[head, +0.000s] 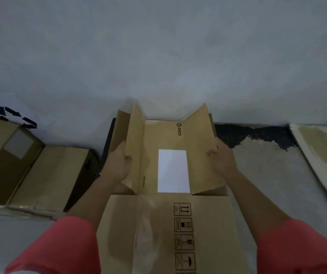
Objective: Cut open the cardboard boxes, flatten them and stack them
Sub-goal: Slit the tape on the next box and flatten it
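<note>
While the opened cardboard box [164, 224] sits spread out dead ahead by the wall [158, 56], closed boxes [40, 171] parked off to its left, left hand [117, 165] grips its raised left flap [134, 147] and right hand [221, 161] grips the right flap [204, 135] (white label [173, 171] between them).

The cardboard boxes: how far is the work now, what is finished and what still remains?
Done: the opened box is cut, its flaps spread. In hand: the left hand and right hand grip its side panels, apparently to flatten it. Left: the two boxes at the left are not yet flattened. The flat sheet at the right may be a stack; I cannot tell.
</note>
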Demonstrator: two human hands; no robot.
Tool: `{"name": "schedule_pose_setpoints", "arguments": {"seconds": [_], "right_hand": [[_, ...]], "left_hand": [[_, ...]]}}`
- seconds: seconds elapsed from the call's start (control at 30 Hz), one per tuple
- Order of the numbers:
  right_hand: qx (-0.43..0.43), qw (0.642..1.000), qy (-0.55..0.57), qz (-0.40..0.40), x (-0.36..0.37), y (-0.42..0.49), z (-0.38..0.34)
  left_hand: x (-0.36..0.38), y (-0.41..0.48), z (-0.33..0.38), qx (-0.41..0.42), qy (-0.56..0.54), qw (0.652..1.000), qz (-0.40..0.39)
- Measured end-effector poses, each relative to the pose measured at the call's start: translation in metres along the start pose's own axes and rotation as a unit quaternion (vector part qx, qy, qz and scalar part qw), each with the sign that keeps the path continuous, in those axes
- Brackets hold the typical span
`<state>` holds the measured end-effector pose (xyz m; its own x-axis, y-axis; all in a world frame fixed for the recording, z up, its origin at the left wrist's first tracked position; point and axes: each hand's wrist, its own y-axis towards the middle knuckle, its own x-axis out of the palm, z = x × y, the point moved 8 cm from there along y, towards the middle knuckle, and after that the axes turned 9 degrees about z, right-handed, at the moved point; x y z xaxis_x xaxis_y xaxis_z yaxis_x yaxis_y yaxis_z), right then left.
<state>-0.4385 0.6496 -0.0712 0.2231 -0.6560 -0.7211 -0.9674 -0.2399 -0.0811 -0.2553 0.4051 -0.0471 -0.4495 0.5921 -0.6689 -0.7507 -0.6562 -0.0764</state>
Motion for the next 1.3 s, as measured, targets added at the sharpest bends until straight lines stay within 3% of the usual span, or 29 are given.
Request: {"name": "schedule_pose_setpoints", "arguments": {"seconds": [0.1,0.2,0.3,0.37,0.43,0.57,0.83,0.93,1.07,1.2,1.3], "right_hand": [[0.040,0.994,-0.097,0.036,0.014,-0.005,0.034],[0.016,0.974,-0.222,0.041,0.025,-0.013,0.053],[-0.013,0.943,-0.331,0.032,0.044,-0.023,0.063],[-0.003,0.933,-0.358,0.026,0.051,-0.029,0.070],[0.004,0.930,-0.369,0.011,0.056,-0.030,0.073],[-0.071,0.923,-0.378,-0.007,0.064,-0.026,0.064],[-0.070,0.909,-0.406,-0.057,0.070,-0.026,0.069],[0.000,0.927,-0.370,-0.058,0.063,-0.036,0.066],[0.118,0.955,-0.273,0.019,0.040,-0.076,0.080],[0.171,0.948,-0.255,0.087,0.029,-0.088,0.081],[0.192,0.948,-0.235,0.091,0.029,-0.081,0.084]], "left_hand": [[0.002,0.006,-0.049,-0.046,0.006,0.999,0.017],[0.001,0.015,-0.082,-0.055,0.048,0.997,0.012],[0.005,0.020,-0.103,-0.065,0.156,0.985,0.023],[0.021,0.015,-0.105,-0.050,0.228,0.972,-0.011],[0.039,0.007,-0.104,-0.047,0.272,0.960,-0.048],[0.066,-0.003,-0.102,-0.059,0.345,0.937,-0.023],[0.065,-0.002,-0.101,-0.120,0.323,0.939,-0.004],[0.059,-0.002,-0.093,-0.158,0.297,0.942,0.005],[0.049,0.000,-0.095,-0.206,0.264,0.941,0.044],[0.034,0.002,-0.109,-0.253,0.175,0.947,0.092],[0.025,0.003,-0.119,-0.298,0.153,0.938,0.085]]}}
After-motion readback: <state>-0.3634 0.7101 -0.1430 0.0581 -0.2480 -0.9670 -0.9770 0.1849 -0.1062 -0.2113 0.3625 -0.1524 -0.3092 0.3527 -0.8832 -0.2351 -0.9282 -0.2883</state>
